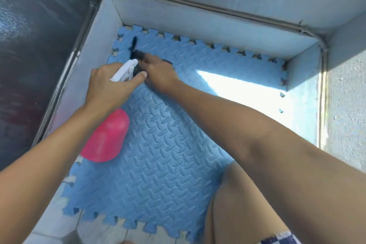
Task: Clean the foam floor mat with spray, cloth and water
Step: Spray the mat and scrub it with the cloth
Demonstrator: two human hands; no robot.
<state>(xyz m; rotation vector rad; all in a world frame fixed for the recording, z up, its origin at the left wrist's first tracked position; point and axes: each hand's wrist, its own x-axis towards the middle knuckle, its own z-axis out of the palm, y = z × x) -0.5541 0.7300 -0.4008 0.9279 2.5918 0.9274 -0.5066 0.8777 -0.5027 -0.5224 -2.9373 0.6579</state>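
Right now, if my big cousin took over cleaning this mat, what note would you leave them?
Left hand grips the pink spray bottle by its white trigger head, over the mat's left side.
Right hand holds the dark cloth down on the blue foam mat, at its far left corner.
Done: spraying and wiping are under way; how much is clean, I cannot tell.
Left: wipe the rest, then rinse; no water is in view.

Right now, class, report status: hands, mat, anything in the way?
Left hand grips pink spray bottle. Right hand holds dark cloth against blue mat, far-left corner. Bare knee over near-right edge.
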